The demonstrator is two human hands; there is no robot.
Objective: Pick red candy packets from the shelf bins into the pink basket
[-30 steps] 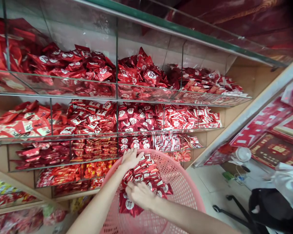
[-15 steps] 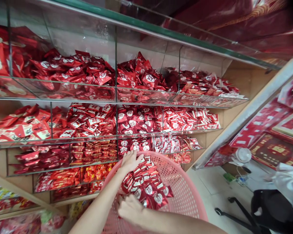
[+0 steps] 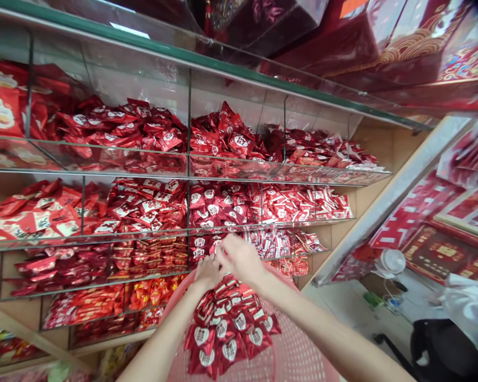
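Note:
A pink perforated basket (image 3: pixel 298 355) tilts up against the shelves, with a heap of red foil sweet packets (image 3: pixel 229 326) bearing white hearts sliding inside it. My left hand (image 3: pixel 207 271) rests at the top of the heap by the basket's far rim, fingers curled on the packets. My right hand (image 3: pixel 241 259) sits beside it, blurred, at the glass front of the third shelf bin (image 3: pixel 219 245), which holds the same packets.
Glass-fronted shelf bins (image 3: pixel 143 164) full of red wrapped sweets fill the wall ahead. A slanted wooden frame (image 3: pixel 386 199) and red gift boxes (image 3: pixel 450 249) are on the right. A black stand (image 3: pixel 438 345) stands on the tiled floor.
My right hand rose from the lower part of the heap to the basket's far rim beside my left hand. The view tilted upward and the packets slid lower in the basket.

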